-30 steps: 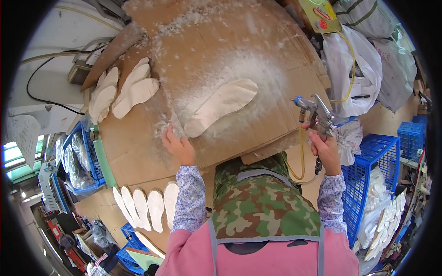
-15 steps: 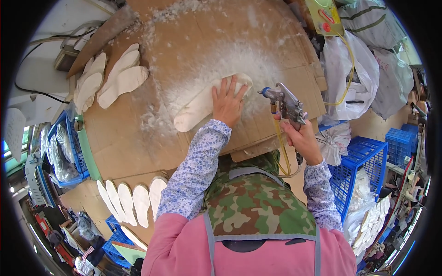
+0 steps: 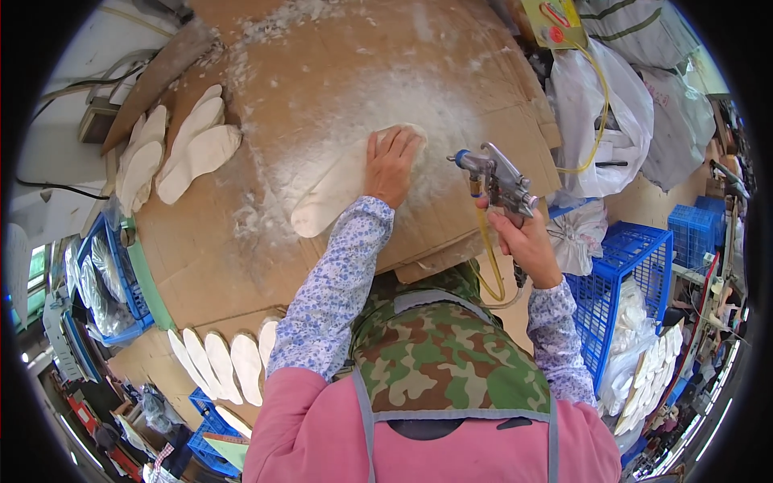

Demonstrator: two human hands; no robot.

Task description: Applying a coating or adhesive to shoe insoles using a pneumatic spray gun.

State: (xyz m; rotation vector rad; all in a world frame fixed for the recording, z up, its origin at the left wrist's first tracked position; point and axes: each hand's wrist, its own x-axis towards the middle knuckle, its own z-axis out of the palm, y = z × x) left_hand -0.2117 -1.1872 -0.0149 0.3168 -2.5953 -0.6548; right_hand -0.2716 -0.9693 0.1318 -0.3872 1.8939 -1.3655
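Note:
A white insole (image 3: 326,193) lies slantwise on a cardboard sheet (image 3: 217,249) dusted with white residue. Over its far right half rests my left hand (image 3: 390,167), fingers together and bent, gripping it against the cardboard; part of the insole is hidden beneath. My right hand (image 3: 527,248) is wrapped around a metal spray gun (image 3: 501,179) with a blue nozzle ring, which points left toward the insole from a short distance. A yellow hose (image 3: 487,270) hangs from the gun beside my right hand.
More white insoles (image 3: 197,157) lie at the far left, and another row of insoles (image 3: 217,362) is at the near left. At right stand a blue plastic crate (image 3: 616,274) and white plastic bags (image 3: 604,113). A blue basket (image 3: 133,282) holds wrapped things at left.
My left hand's spread fingers have drawn together and bent over the insole. The view has shifted slightly. My right hand still holds the spray gun in nearly the same pose.

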